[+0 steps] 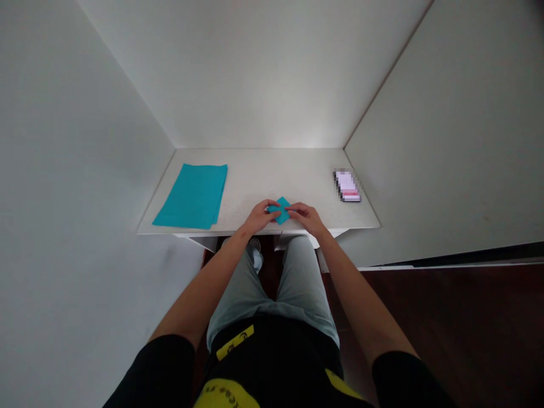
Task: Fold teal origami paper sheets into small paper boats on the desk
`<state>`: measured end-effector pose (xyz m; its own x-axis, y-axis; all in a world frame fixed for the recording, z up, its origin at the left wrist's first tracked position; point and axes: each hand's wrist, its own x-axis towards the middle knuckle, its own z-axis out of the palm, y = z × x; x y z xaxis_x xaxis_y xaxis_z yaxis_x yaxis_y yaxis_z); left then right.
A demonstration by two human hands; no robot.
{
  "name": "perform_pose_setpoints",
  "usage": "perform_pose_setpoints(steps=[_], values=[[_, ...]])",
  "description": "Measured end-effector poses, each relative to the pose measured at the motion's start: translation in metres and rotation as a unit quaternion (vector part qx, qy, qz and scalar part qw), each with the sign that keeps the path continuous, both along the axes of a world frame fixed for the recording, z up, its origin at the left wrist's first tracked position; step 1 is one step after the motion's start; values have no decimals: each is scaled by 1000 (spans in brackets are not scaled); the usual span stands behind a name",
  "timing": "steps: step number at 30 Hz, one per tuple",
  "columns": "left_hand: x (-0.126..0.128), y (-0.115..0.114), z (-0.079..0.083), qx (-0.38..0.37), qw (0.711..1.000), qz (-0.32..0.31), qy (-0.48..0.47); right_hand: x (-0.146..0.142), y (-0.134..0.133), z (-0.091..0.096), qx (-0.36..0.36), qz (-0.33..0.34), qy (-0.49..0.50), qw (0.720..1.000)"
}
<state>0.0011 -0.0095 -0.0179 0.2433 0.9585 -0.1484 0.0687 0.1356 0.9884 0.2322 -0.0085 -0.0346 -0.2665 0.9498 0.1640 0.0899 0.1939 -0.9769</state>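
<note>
- Centrally, a small piece of folded teal paper (280, 211) is held near the front edge of the worktop (259, 170), about midway along that edge, and is turned so that one corner points away from the person.
- The paper is gripped from both sides: it lies between the closed fingers (272, 207) of the left hand (258, 217) and the closed fingers (295, 210) of the right hand (306, 219), which meet over its middle.
- Its middle and near part are covered by the fingers, so the folds cannot be made out, and it cannot be told whether the paper is pressed onto the worktop or held just above it.
- Towards the left edge of the worktop, well apart from both hands, a stack of teal paper sheets (191, 195) is laid slightly askew; the number of sheets cannot be told.
- Near the right edge, a rectangular item (347, 185) with a pink stripe is placed beside the wall; it is too blurred to be identified.
- Below the front edge, the legs are seen in pale grey-green trousers (272, 283), while the worktop's supports are mostly hidden, and the person's black top (272, 351) is cut off by the bottom of the view.
</note>
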Motion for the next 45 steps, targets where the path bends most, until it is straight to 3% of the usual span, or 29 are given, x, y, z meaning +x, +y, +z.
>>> perform_pose_setpoints(steps=[6, 11, 14, 18, 23, 28, 35, 40, 43, 45], values=[[1, -6, 3, 37, 999, 24, 5, -3, 4, -2, -34, -12, -28, 999], [9, 0, 13, 105, 989, 3, 105, -8, 3, 9, -45, -14, -104, 993], [11, 2, 16, 122, 986, 20, 112, -11, 3, 16, -41, -24, -110, 993], [12, 2, 14, 86, 993, 50, 68, -13, 6, 19, -57, -38, -94, 993], [12, 2, 5, -8, 990, 138, -34, -14, 10, 19, -76, -77, -58, 992], [-1, -3, -3, 34, 978, 196, -64, -15, 10, 20, -62, -113, -20, 991], [-26, -10, -12, 61, 974, 211, -64, -12, 7, 14, -24, -196, 40, 979], [-37, -15, -15, 72, 981, 178, -21, -8, 3, 10, 6, -221, 63, 973], [-42, -21, -3, 158, 975, 145, 58, -7, 0, 10, 17, -206, 67, 976], [-42, -23, 13, 268, 946, 109, 144, -7, -1, 11, 21, -190, 62, 980]])
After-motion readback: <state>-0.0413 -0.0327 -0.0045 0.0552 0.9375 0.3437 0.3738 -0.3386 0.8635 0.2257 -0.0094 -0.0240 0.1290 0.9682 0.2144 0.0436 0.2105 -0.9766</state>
